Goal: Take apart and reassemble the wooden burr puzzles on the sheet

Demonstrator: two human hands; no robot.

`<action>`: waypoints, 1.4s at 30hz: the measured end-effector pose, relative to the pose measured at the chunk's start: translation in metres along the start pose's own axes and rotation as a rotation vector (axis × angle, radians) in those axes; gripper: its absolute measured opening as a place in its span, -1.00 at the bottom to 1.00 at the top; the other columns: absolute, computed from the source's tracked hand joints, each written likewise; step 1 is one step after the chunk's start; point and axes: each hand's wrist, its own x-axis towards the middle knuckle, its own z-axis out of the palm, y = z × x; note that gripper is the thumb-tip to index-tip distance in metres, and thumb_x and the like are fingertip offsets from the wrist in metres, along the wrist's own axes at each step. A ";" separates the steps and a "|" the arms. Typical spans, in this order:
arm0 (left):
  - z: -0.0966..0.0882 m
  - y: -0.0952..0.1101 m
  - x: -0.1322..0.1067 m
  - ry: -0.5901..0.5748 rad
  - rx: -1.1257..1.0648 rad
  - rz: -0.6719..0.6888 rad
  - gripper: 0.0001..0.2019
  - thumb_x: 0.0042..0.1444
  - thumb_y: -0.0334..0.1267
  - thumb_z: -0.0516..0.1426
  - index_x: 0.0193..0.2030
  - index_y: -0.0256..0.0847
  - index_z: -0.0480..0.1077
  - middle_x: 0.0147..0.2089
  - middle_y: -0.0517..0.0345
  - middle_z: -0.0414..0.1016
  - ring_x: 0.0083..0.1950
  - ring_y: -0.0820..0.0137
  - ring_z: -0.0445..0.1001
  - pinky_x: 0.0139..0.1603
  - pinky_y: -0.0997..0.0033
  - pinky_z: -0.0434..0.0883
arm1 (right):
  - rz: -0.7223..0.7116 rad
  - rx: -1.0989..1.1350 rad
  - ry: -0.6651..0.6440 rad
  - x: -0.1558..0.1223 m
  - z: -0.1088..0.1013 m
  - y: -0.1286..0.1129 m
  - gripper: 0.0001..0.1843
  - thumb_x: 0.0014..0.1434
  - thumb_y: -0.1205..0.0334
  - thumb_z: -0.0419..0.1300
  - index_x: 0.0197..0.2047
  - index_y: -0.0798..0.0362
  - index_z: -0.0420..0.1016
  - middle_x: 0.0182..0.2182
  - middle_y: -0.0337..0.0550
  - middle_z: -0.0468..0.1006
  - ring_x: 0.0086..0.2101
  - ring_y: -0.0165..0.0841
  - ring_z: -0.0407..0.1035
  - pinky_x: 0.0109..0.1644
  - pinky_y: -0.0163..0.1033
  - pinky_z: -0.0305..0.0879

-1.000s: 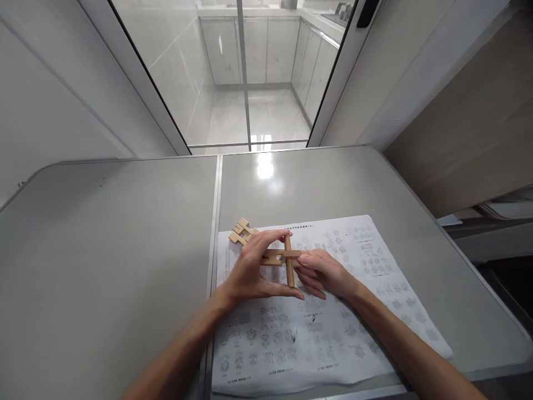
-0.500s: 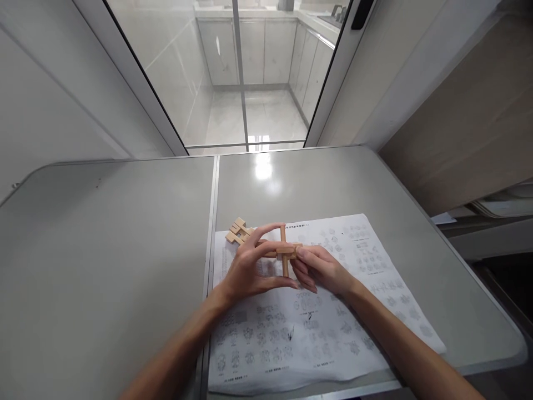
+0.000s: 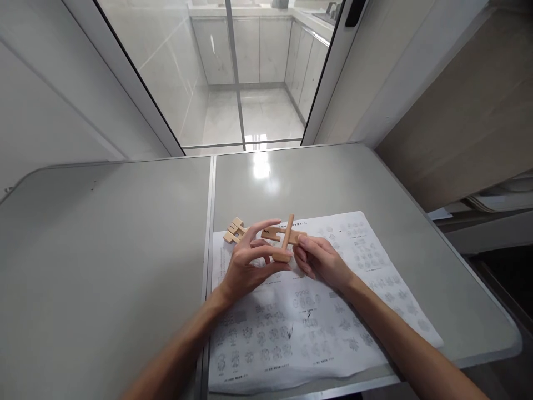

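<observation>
My left hand pinches the lower end of a slim wooden puzzle stick between thumb and finger. The stick leans up and to the right. My right hand grips the right end of a flat notched wooden puzzle piece, which bears a dark mark at its left end. Stick and notched piece cross, the stick in front; whether they touch I cannot tell. Behind my left fingers lie several pale wooden puzzle pieces close together, partly hidden by that hand.
Under both hands lies a large white sheet printed with small diagrams. It rests on a grey table, right of a metal seam. A framed glass door stands beyond the far edge, and a wooden panel at the right.
The stick, upright through the notched piece before, has tilted right, its lower end now in my left fingertips. The notched piece shows more of its flat face. The view has shifted slightly.
</observation>
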 end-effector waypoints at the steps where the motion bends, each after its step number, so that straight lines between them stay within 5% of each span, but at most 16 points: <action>1: 0.000 0.000 0.000 -0.004 -0.003 0.004 -0.88 0.24 -0.20 0.43 -0.11 -0.09 0.69 0.43 -0.10 0.43 -0.35 0.53 0.60 -0.24 0.26 0.73 | 0.003 0.007 0.027 0.000 0.000 -0.001 -0.40 0.47 -0.25 0.18 -0.47 0.00 0.32 -0.68 -0.34 0.34 -0.69 -0.47 0.12 -0.50 -0.24 0.16; 6: 0.001 0.000 -0.002 0.024 0.085 0.080 -0.95 0.32 -0.25 0.37 -0.13 -0.13 0.64 0.28 -0.05 0.53 -0.34 0.54 0.57 -0.23 0.32 0.64 | -0.013 0.094 0.197 0.004 0.001 -0.005 -0.40 0.43 -0.25 0.23 -0.49 -0.01 0.28 -0.68 -0.34 0.29 -0.69 -0.47 0.07 -0.55 -0.24 0.09; 11: 0.003 -0.004 -0.003 0.107 0.445 0.078 -0.84 0.43 -0.25 0.24 -0.24 -0.15 0.53 0.05 0.01 0.62 0.03 0.22 0.58 0.12 0.06 0.54 | -0.058 0.164 0.312 0.005 -0.001 -0.007 -0.46 0.41 -0.18 0.26 -0.47 -0.04 0.26 -0.65 -0.34 0.27 -0.67 -0.45 0.07 -0.57 -0.23 0.07; 15: 0.006 -0.008 -0.004 0.081 0.613 -0.017 -0.75 0.46 -0.22 0.19 -0.31 -0.16 0.45 0.07 -0.03 0.62 0.17 0.10 0.49 0.21 -0.04 0.45 | -0.061 0.114 0.309 0.005 0.000 -0.006 -0.44 0.40 -0.22 0.25 -0.47 -0.05 0.27 -0.65 -0.33 0.28 -0.67 -0.43 0.07 -0.57 -0.21 0.09; 19: 0.008 -0.013 -0.007 0.042 0.719 -0.095 -0.85 0.41 -0.17 0.25 -0.18 -0.16 0.51 0.16 -0.11 0.59 0.33 -0.07 0.39 0.27 -0.21 0.36 | -0.074 0.057 0.274 0.004 0.001 -0.005 -0.44 0.41 -0.22 0.25 -0.47 -0.04 0.27 -0.64 -0.32 0.31 -0.66 -0.43 0.10 -0.54 -0.20 0.13; 24: 0.010 -0.014 -0.009 0.026 0.727 -0.117 -0.85 0.31 -0.19 0.34 -0.13 -0.13 0.48 0.18 -0.10 0.57 0.37 -0.13 0.36 0.27 -0.26 0.33 | -0.072 0.090 0.270 0.004 -0.001 -0.005 -0.43 0.42 -0.21 0.24 -0.49 -0.03 0.28 -0.66 -0.31 0.30 -0.66 -0.44 0.11 -0.51 -0.20 0.14; 30: 0.009 -0.013 -0.008 0.001 0.722 -0.112 -0.62 0.16 -0.09 0.44 0.00 -0.11 0.46 0.20 -0.12 0.57 0.37 -0.21 0.36 0.27 -0.29 0.31 | -0.076 0.098 0.266 0.004 0.000 -0.006 -0.44 0.39 -0.21 0.27 -0.49 -0.03 0.29 -0.66 -0.32 0.30 -0.66 -0.44 0.11 -0.52 -0.21 0.11; 37: 0.003 -0.016 -0.007 0.110 0.715 -0.147 -0.66 0.27 -0.31 0.35 0.13 -0.10 0.42 0.24 -0.13 0.52 0.38 -0.14 0.36 0.28 -0.24 0.36 | -0.071 0.066 0.218 0.002 0.001 -0.007 -0.45 0.46 -0.15 0.21 -0.48 -0.02 0.29 -0.65 -0.32 0.32 -0.65 -0.44 0.11 -0.49 -0.21 0.12; 42: 0.002 -0.005 -0.003 0.093 0.464 -0.002 -0.16 0.10 -0.25 0.42 0.45 -0.11 0.14 0.44 -0.25 0.29 0.46 -0.12 0.31 0.42 -0.29 0.33 | -0.052 0.023 0.104 -0.001 0.002 -0.006 -0.42 0.49 -0.12 0.17 -0.53 -0.01 0.26 -0.71 -0.34 0.29 -0.69 -0.47 0.07 -0.51 -0.25 0.12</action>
